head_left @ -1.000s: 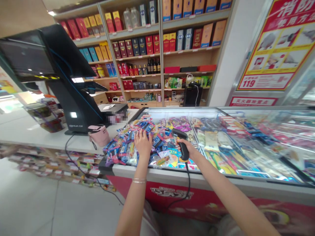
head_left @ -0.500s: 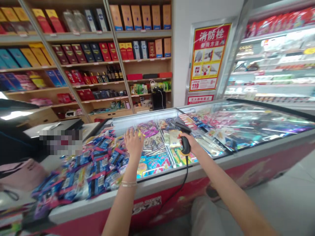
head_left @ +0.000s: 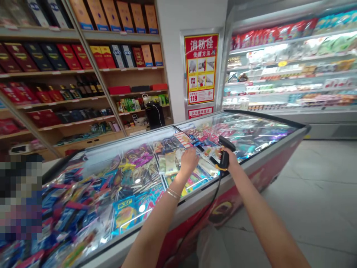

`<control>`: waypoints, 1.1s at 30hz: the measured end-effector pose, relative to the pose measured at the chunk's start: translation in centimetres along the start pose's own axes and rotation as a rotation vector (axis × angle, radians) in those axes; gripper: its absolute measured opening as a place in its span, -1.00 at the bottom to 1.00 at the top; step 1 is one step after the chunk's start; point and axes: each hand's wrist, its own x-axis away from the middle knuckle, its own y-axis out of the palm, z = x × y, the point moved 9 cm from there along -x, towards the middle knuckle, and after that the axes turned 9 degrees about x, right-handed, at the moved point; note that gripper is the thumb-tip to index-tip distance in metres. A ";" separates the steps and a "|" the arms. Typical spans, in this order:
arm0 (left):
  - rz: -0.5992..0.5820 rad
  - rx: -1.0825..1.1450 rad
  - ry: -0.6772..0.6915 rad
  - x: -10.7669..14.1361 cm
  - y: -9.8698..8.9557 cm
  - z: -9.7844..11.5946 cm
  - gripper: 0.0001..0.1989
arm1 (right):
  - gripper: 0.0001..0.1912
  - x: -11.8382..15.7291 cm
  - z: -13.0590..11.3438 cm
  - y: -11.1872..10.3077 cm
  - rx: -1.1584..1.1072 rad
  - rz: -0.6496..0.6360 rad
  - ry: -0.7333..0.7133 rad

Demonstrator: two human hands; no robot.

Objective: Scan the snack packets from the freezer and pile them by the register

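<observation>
My right hand (head_left: 229, 158) is wrapped round a black handheld barcode scanner (head_left: 224, 160). Its head points up and left, and a dark cable hangs from the grip down the freezer's front. My left hand (head_left: 189, 160), with a bracelet on the wrist, is over the middle of the chest freezer (head_left: 245, 172). Its fingers are curled away from me, so anything inside them is hidden. Beneath it are packs of ice cream (head_left: 170, 163) in wire-divided sections. The black edge of the glass lid (head_left: 200, 148) runs close to its right side.
Many blue and red wrapped packs (head_left: 69, 217) are heaped at the freezer's left end. Wooden shelves (head_left: 131, 35) with boxes and bottles line the back wall. A red fire hydrant sign (head_left: 201, 69) hangs beside them. An open refrigerated display (head_left: 290, 70) stands behind, right, above tiled floor (head_left: 315, 193).
The view has turned right. My left hand has moved right across the freezer, towards the scanner, and its spread fingers have curled. My right hand keeps hold of the scanner.
</observation>
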 end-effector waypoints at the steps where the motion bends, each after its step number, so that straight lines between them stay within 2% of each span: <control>1: -0.037 0.021 0.009 -0.3 1.3 0.7 -0.60 | -0.88 -0.1 0.4 -0.2 -0.013 0.005 0.015; 3: -0.082 0.069 -0.019 -0.9 3.5 1.2 -0.58 | -0.89 0.0 1.2 -0.5 -0.028 0.017 0.049; 5: -0.094 0.126 -0.086 -1.8 5.1 0.9 -0.55 | -0.89 0.2 2.1 -0.4 -0.009 0.020 0.086; 10: -0.145 0.259 -0.275 -4.5 8.1 -0.6 -0.50 | -0.86 0.5 3.1 0.0 0.078 0.019 0.129; 13: -0.214 0.298 -0.369 -5.9 9.3 -0.7 -0.47 | -0.85 0.4 3.0 -0.2 0.082 0.030 0.111; 17: -0.320 0.260 -0.375 -7.1 10.7 0.6 -0.47 | -0.86 0.1 3.1 -0.8 0.097 0.053 0.113; 20: -0.338 0.246 -0.416 -7.1 11.0 1.0 -0.54 | -0.87 0.1 3.2 -0.8 0.107 0.044 0.120; 24: -0.330 0.262 -0.447 -5.9 10.2 0.5 -0.47 | -0.87 0.2 3.1 -0.5 0.126 0.033 0.112; 27: -0.316 0.302 -0.465 -4.3 8.7 -1.4 -0.51 | -0.89 0.4 2.9 -0.3 0.125 0.042 0.111; 30: -0.210 0.408 -0.499 -2.3 5.4 -5.0 -0.63 | -0.91 0.6 2.4 -0.2 0.118 0.041 0.111; 32: 0.003 0.679 -0.534 -0.8 2.1 -8.3 -0.69 | -0.91 0.9 2.1 0.3 0.110 0.027 0.110; 33: 0.055 0.743 -0.531 0.1 0.5 -10.0 -0.71 | -0.91 1.2 2.0 0.8 0.107 0.013 0.116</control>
